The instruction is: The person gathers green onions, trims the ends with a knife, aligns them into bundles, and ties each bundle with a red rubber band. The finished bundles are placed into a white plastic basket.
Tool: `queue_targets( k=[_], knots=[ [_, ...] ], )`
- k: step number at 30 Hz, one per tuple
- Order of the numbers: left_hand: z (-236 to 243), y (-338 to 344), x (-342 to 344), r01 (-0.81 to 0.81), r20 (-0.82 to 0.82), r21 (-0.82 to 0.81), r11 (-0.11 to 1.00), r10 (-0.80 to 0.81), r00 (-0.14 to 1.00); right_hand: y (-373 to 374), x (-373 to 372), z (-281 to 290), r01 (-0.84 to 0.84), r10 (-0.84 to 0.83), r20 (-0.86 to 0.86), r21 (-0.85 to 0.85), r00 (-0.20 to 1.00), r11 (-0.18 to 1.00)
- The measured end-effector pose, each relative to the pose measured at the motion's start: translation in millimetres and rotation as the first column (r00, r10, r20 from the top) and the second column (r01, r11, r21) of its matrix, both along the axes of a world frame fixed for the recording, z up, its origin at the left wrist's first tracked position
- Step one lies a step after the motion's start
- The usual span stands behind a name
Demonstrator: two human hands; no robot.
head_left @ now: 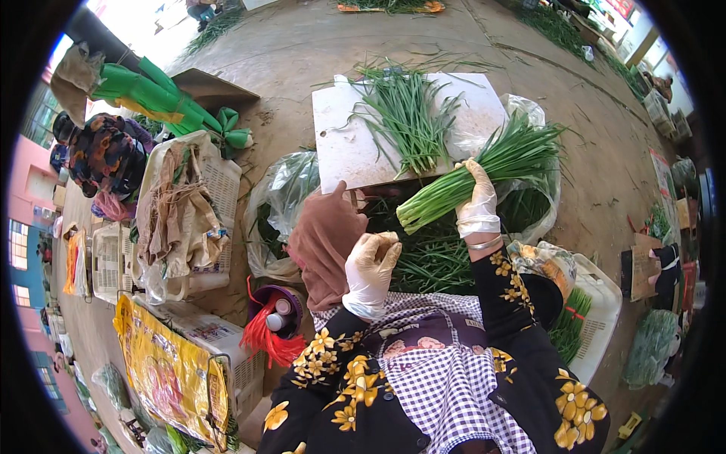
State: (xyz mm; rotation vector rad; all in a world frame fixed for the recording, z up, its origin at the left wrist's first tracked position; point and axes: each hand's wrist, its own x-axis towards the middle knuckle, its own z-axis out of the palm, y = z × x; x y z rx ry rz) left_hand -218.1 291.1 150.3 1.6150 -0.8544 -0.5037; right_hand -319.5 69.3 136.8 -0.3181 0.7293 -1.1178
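Note:
A thick bunch of garlic chives (522, 151) is gripped in my right hand (478, 200), which wears a thin white glove. Its pale cut ends point left and its leafy tips stretch up to the right. My left hand (370, 268), gloved too, is closed with fingertips pinched together, below the bunch and apart from it; whatever it may hold is too small to make out. Beyond both hands, a loose pile of chives (412, 117) lies on a white board (333, 163). More loose chives (439, 261) lie under my hands. Brown cloth (321, 234) hangs beside my left hand.
Left of me stand a purple bucket (257, 306) with red ties (274, 340), a yellow bag (162, 371) and a crate (227, 181) draped with cloths. Clear plastic bags (283, 189) flank the board. At right, a white crate (605, 303) holds tied chives (571, 318).

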Motion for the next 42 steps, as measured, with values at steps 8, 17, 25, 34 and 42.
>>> queue_targets(
  k=[8,17,25,34,42],
  knots=[
    [-17.6,-30.0,-10.2,0.000,-0.093,-0.075,0.997,-0.007,0.996,12.9,0.0,-1.0,-0.030,0.029,0.110,0.009,0.994,0.999],
    [-31.7,-27.3,-8.0,-0.078,-0.244,-0.138,0.987,0.043,0.969,3.0,-21.7,15.1,-0.008,0.013,0.068,-0.062,0.998,0.998],
    [-32.2,-33.8,-9.0,0.096,-0.371,-0.275,0.957,-0.198,0.908,0.5,-24.6,-7.0,-0.084,0.104,0.211,-0.100,0.972,0.991],
    [-28.6,-34.1,-16.9,0.034,-0.717,-0.223,0.974,-0.188,0.672,9.7,-22.3,6.8,-0.180,0.242,0.253,-0.245,0.937,0.953],
    [-38.4,-32.0,-24.2,-0.015,-0.757,-0.111,0.994,-0.075,0.649,7.2,-29.8,1.0,-0.176,0.218,0.147,-0.251,0.965,0.952]
  ],
)
